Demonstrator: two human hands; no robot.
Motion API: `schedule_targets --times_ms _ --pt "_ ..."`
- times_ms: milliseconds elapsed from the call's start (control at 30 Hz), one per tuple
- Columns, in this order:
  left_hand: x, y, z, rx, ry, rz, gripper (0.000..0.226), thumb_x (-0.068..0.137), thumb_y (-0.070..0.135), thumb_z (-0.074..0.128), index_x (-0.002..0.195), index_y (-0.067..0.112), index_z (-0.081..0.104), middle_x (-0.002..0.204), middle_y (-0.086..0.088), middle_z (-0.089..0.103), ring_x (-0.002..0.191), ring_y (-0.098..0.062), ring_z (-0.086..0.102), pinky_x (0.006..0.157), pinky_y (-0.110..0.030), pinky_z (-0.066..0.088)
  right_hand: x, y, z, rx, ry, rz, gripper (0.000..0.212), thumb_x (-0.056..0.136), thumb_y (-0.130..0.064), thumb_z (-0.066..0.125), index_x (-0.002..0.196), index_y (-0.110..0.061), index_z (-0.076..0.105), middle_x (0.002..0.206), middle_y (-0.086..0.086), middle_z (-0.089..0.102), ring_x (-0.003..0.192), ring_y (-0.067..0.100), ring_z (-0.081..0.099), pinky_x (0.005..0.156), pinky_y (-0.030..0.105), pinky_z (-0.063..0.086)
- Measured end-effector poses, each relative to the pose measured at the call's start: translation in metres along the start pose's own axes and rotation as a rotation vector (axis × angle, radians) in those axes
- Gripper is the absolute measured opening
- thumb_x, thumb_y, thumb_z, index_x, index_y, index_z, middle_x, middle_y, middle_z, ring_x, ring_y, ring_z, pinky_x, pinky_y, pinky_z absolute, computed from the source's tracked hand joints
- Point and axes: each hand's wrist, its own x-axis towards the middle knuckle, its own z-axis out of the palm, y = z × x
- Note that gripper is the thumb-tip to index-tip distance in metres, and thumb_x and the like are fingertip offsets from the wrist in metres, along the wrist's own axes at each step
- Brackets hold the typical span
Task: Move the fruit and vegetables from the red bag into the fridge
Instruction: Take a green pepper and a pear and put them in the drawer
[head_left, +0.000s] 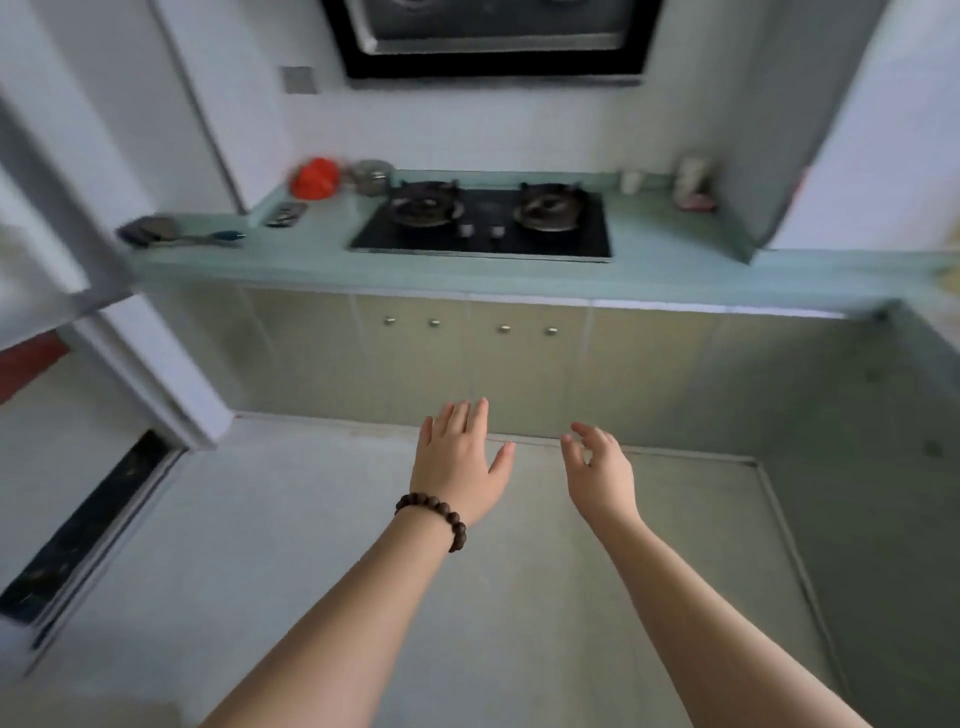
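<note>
i see my left hand (457, 462) flat and my right hand (597, 467) loosely curled, both holding nothing, over the floor; the red bag (314, 178) sits on the counter (322, 270) far left of the 2-burner stove (483, 221).

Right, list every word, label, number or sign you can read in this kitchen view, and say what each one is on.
No text can be read anywhere in this view.
Pale container with red marks at the right end of the green countertop: its print is too blurred to read.
Black glass two-burner gas hob: no markings can be made out.
Red plastic bag: no print visible.
</note>
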Motion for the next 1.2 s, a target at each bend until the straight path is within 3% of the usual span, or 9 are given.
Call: schedule_targets --times_ms 400,600,833,1200 --pt "0.054 0.302 0.123 -0.112 -0.257 0.562 0.067 0.093 0.050 0.039 0.149 0.017 0.022 0.155 -0.004 0.025 0.145 -0.021 0.014 0.118 -0.039 0.009 0.003 0.179 -0.254 -0.057 0.531 0.356 0.039 0.095 -0.029 0.047 0.131 -0.014 0.051 0.136 0.003 0.050 0.125 0.018 0.046 0.102 0.026 0.031" --pt "0.058 0.415 0.155 -0.139 -0.330 0.770 0.065 0.094 0.048 0.038 0.149 0.018 0.021 0.156 -0.002 0.023 0.145 -0.018 0.011 0.118 -0.039 0.007 -0.026 0.234 -0.331 -0.013 0.761 0.501 0.037 0.095 -0.027 0.049 0.129 -0.014 0.051 0.135 0.003 0.051 0.125 0.018 0.046 0.103 0.028 0.031" --pt "0.086 0.508 0.199 -0.169 -0.398 0.903 0.064 0.095 0.048 0.036 0.149 0.019 0.021 0.156 -0.002 0.023 0.146 -0.016 0.010 0.119 -0.038 0.005 0.000 0.283 -0.389 0.035 0.872 0.592 0.038 0.094 -0.028 0.050 0.130 -0.016 0.050 0.135 0.001 0.051 0.125 0.016 0.047 0.102 0.027 0.032" --pt "0.252 0.646 0.280 -0.163 -0.431 0.928 0.063 0.096 0.049 0.033 0.149 0.018 0.021 0.155 -0.002 0.025 0.145 -0.017 0.013 0.119 -0.038 0.011 0.188 0.351 -0.498 -0.051 0.840 0.633 0.038 0.094 -0.025 0.050 0.130 -0.014 0.049 0.132 0.006 0.052 0.122 0.019 0.048 0.101 0.031 0.035"
